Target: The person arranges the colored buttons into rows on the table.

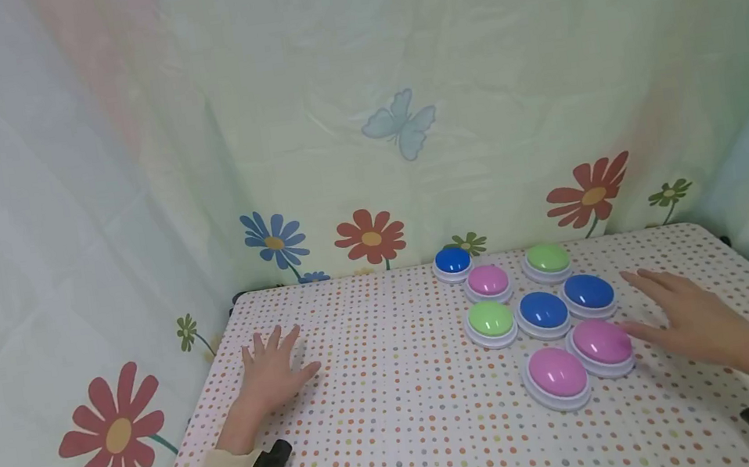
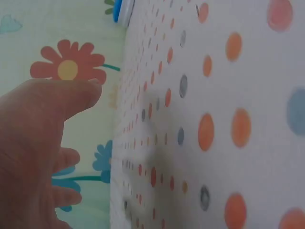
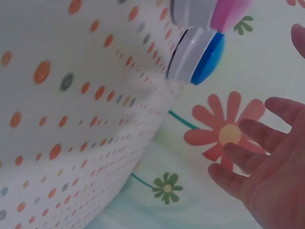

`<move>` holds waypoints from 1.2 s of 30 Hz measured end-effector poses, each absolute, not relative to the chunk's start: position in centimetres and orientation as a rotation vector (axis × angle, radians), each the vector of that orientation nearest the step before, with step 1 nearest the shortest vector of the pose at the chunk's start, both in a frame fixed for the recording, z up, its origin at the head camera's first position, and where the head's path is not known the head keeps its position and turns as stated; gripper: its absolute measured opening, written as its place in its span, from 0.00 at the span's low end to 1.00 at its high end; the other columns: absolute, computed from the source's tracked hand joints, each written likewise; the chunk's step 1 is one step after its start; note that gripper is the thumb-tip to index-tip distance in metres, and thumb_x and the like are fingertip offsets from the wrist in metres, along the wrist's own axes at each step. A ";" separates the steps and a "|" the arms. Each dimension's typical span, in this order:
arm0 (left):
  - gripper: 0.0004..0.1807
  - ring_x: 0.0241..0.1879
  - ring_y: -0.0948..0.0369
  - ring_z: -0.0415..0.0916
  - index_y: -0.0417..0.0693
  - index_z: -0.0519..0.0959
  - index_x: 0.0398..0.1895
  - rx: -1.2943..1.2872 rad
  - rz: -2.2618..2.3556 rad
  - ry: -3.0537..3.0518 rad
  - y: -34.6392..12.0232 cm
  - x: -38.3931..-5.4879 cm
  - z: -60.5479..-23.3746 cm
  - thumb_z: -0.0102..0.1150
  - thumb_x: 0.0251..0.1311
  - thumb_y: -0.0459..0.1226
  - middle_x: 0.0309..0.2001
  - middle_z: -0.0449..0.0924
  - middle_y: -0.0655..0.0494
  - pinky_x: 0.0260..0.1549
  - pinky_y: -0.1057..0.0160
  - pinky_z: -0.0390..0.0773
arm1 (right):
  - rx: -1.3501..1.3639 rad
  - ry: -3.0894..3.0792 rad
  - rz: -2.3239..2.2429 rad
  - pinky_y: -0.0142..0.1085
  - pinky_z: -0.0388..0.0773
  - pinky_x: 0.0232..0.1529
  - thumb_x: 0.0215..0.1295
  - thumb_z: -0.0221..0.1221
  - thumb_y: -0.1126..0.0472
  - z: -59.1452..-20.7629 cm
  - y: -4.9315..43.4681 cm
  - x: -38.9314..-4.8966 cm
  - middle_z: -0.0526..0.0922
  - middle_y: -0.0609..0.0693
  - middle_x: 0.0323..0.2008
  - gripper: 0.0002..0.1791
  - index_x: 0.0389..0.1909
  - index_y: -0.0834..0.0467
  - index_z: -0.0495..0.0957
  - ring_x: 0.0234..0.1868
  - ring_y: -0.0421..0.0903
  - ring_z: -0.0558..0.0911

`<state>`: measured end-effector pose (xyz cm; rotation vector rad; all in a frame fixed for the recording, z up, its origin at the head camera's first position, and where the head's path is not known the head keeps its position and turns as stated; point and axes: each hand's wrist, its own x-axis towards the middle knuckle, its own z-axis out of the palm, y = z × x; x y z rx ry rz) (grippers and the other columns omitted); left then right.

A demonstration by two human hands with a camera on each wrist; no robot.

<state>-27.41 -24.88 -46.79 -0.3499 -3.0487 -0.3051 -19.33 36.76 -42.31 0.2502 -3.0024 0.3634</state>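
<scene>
- Right hand (image 1: pixel 694 318) sits at the right of the head view, fingers straight and spread, grasping nothing; its fingertips (image 1: pixel 632 327) are just beside the nearer-right pink button (image 1: pixel 602 341), and whether they touch it cannot be told
- In the right wrist view the same right hand (image 3: pixel 267 176) fills the lower right corner, fingers loose and apart, with a blue button (image 3: pixel 207 57) and a pink one (image 3: pixel 228 14) at the top of the frame
- Left hand (image 1: pixel 272 373) lies at the left centre of the head view, palm down on the counter (image 1: pixel 406 419), fingers spread and released, well apart from the buttons
- In the left wrist view the left hand (image 2: pixel 33 143) takes up the lower left, thumb stretched out, holding nothing; a sliver of a blue button (image 2: pixel 121 10) shows at the top edge
- Seven dome buttons on white bases cluster right of centre in the head view: front pink button (image 1: pixel 556 374) lowest, the nearer-right pink one touching it, then a green button (image 1: pixel 490 319), middle blue button (image 1: pixel 543 311) and right blue button (image 1: pixel 588 292) in a row
- Above them sit a small pink button (image 1: pixel 488 281), a far green button (image 1: pixel 548 259) and a far blue button (image 1: pixel 452 261) close to the counter's back edge
- The counter wears a white cloth with coloured dots; a pale curtain (image 1: pixel 400 104) printed with flowers and a butterfly hangs behind and to both sides
- Cream sleeves and dark wrist straps show at the lower corners of the head view
</scene>
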 end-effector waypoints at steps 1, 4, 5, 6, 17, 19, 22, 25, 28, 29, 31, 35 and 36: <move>0.47 0.68 0.27 0.36 0.50 0.56 0.76 -0.360 -0.310 -3.051 -24.7 -27.4 -46.7 0.51 0.60 0.65 0.73 0.48 0.34 0.60 0.26 0.35 | 0.259 -2.993 0.383 0.75 0.55 0.52 0.60 0.61 0.36 -42.2 36.5 -19.3 0.57 0.77 0.63 0.52 0.73 0.65 0.52 0.62 0.76 0.56; 0.46 0.68 0.27 0.37 0.50 0.57 0.75 -0.402 -0.321 -3.049 -23.8 -27.3 -46.5 0.50 0.61 0.65 0.73 0.49 0.35 0.60 0.26 0.36 | 0.292 -2.965 0.444 0.74 0.57 0.52 0.60 0.62 0.38 -41.7 35.6 -19.1 0.59 0.75 0.63 0.49 0.70 0.66 0.56 0.61 0.75 0.58; 0.46 0.68 0.27 0.37 0.50 0.58 0.75 -0.414 -0.325 -3.050 -23.5 -27.3 -46.3 0.50 0.61 0.65 0.73 0.50 0.35 0.61 0.26 0.36 | 0.307 -2.957 0.459 0.74 0.58 0.52 0.60 0.63 0.39 -41.6 35.3 -19.0 0.60 0.75 0.63 0.48 0.69 0.67 0.58 0.61 0.75 0.59; 0.45 0.68 0.27 0.38 0.49 0.59 0.74 -0.433 -0.334 -3.046 -23.1 -27.3 -46.2 0.51 0.61 0.64 0.72 0.51 0.35 0.61 0.26 0.38 | 0.325 -2.954 0.478 0.74 0.58 0.52 0.61 0.63 0.40 -41.4 34.9 -19.0 0.61 0.74 0.63 0.46 0.68 0.67 0.60 0.61 0.75 0.59; 0.38 0.69 0.43 0.55 0.48 0.64 0.71 -0.682 -0.433 -3.038 -18.4 -27.1 -44.9 0.54 0.63 0.59 0.69 0.61 0.41 0.65 0.43 0.57 | 0.468 -2.957 0.692 0.65 0.69 0.52 0.63 0.64 0.50 -40.1 30.9 -19.2 0.71 0.70 0.59 0.34 0.62 0.67 0.69 0.61 0.71 0.66; 0.37 0.69 0.46 0.57 0.48 0.65 0.71 -0.715 -0.471 -3.040 -17.6 -26.9 -44.9 0.55 0.64 0.58 0.69 0.62 0.42 0.64 0.45 0.61 | 0.474 -2.953 0.723 0.63 0.72 0.51 0.63 0.64 0.50 -40.1 30.1 -19.3 0.73 0.68 0.59 0.33 0.62 0.66 0.70 0.60 0.69 0.68; 0.37 0.68 0.48 0.59 0.49 0.65 0.71 -0.755 -0.524 -3.042 -16.4 -26.9 -44.8 0.55 0.64 0.57 0.69 0.62 0.45 0.62 0.45 0.64 | 0.488 -2.938 0.751 0.60 0.76 0.48 0.62 0.65 0.53 -40.1 29.1 -19.6 0.74 0.67 0.57 0.31 0.61 0.65 0.71 0.58 0.68 0.72; 0.36 0.69 0.49 0.57 0.51 0.66 0.70 -0.797 -0.562 -3.036 -15.4 -27.1 -44.9 0.55 0.64 0.57 0.70 0.61 0.46 0.62 0.46 0.64 | 0.483 -2.930 0.785 0.58 0.77 0.46 0.62 0.66 0.54 -40.3 28.3 -19.8 0.74 0.67 0.58 0.31 0.61 0.65 0.72 0.56 0.67 0.74; 0.35 0.68 0.50 0.58 0.51 0.67 0.70 -0.839 -0.588 -3.033 -14.2 -27.2 -44.9 0.55 0.64 0.57 0.69 0.63 0.48 0.62 0.46 0.65 | 0.503 -2.925 0.816 0.57 0.78 0.46 0.62 0.66 0.54 -40.5 27.5 -20.0 0.73 0.67 0.58 0.31 0.61 0.66 0.71 0.56 0.68 0.74; 0.35 0.68 0.51 0.59 0.52 0.67 0.69 -0.851 -0.586 -3.033 -13.8 -27.2 -44.8 0.55 0.64 0.57 0.69 0.63 0.48 0.61 0.47 0.65 | 0.511 -2.925 0.830 0.57 0.78 0.45 0.62 0.66 0.54 -40.6 27.3 -20.0 0.74 0.67 0.58 0.31 0.61 0.66 0.72 0.55 0.67 0.74; 0.34 0.67 0.52 0.61 0.51 0.68 0.69 -0.898 -0.590 -3.022 -12.9 -27.1 -44.7 0.55 0.64 0.56 0.68 0.64 0.49 0.61 0.49 0.67 | 0.535 -2.932 0.853 0.57 0.78 0.46 0.62 0.66 0.53 -40.7 27.0 -20.1 0.75 0.66 0.57 0.31 0.61 0.66 0.72 0.56 0.66 0.74; 0.33 0.64 0.54 0.65 0.50 0.70 0.67 -0.990 -0.581 -3.001 -11.0 -26.9 -44.7 0.56 0.63 0.56 0.66 0.66 0.51 0.59 0.51 0.69 | 0.546 -2.974 0.900 0.57 0.77 0.47 0.61 0.66 0.49 -40.8 26.6 -20.0 0.77 0.63 0.55 0.32 0.60 0.64 0.73 0.55 0.63 0.75; 0.33 0.63 0.54 0.66 0.50 0.70 0.67 -1.010 -0.580 -2.999 -10.5 -26.9 -44.7 0.56 0.63 0.56 0.66 0.67 0.51 0.59 0.51 0.69 | 0.545 -2.986 0.901 0.57 0.77 0.47 0.61 0.66 0.49 -40.9 26.5 -19.9 0.77 0.62 0.55 0.32 0.60 0.63 0.73 0.55 0.63 0.75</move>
